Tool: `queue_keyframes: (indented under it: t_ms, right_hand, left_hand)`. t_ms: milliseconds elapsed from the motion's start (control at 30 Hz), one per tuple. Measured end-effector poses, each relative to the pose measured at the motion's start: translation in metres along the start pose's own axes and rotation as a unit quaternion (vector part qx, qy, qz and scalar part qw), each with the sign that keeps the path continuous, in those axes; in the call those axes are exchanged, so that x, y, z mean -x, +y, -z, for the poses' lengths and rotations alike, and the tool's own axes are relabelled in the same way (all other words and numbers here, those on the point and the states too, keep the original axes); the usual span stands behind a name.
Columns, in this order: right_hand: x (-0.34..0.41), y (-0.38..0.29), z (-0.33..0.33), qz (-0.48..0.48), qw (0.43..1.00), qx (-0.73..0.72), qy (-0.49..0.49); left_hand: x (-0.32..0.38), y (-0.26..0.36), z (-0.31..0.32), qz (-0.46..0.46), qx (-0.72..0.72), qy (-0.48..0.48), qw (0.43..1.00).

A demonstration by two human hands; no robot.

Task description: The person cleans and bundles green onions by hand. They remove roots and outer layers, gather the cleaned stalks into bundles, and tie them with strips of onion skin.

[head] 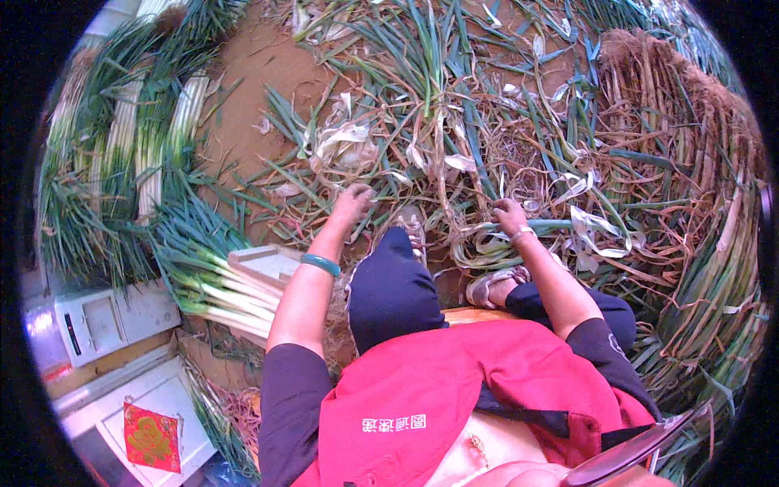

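My left hand (353, 204) is above the litter of leaves, left of my shoe (411, 225), with thumb and fingers apart and nothing visible in it. My right hand (510, 217) hangs over a green onion stalk (551, 224) with its fingers curled. Whether it grips a dry strand there cannot be made out. Between and beyond my hands lie long green onions (439, 152) with brown outer skins and roots toward me. Peeled green onions (240, 295) with white stems rest beside my left forearm, next to a pale shallow tray (265, 265).
Unpeeled green onions (700, 122) with earthy roots are heaped at the right. Bundles of cleaned green onions (149, 146) lie at the far left. Peeled skins (347, 143) and leaf scraps cover the floor ahead. A white cabinet (115, 322) stands at lower left.
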State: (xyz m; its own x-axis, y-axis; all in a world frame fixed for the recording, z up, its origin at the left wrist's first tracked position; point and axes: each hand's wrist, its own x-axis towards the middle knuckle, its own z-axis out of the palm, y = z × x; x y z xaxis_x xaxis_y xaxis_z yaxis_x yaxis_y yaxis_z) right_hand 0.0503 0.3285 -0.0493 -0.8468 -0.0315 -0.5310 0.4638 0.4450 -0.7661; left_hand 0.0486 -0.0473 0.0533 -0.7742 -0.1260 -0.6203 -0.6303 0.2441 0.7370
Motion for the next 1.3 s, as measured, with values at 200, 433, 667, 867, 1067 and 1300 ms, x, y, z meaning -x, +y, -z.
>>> queue_keyframes:
  t_ms: [200,433,667,867,1067,1300]
  right_hand:
    - [-0.021,-0.012,-0.064,0.071,0.977,0.201,-0.028]
    - [-0.032,-0.059,-0.085,0.041,0.995,0.04,-0.085]
    - [-0.041,-0.031,-0.032,-0.044,0.946,0.322,-0.007]
    - [-0.053,-0.043,-0.031,-0.078,0.972,0.212,-0.073]
    - [0.025,-0.149,0.098,-0.041,0.874,-0.435,-0.212]
    - [0.049,-0.11,-0.021,-0.172,0.94,-0.064,-0.286]
  left_hand:
    - [-0.038,-0.013,-0.041,0.115,0.038,-0.181,0.976]
    - [-0.063,-0.023,-0.075,0.117,0.032,-0.277,0.953]
    - [-0.065,-0.034,-0.078,0.103,0.09,-0.268,0.954]
    - [-0.053,-0.031,-0.072,0.131,0.135,-0.259,0.947]
    - [-0.055,0.009,-0.054,0.06,0.142,-0.269,0.951]
    - [-0.08,0.034,-0.092,0.072,0.212,-0.359,0.906]
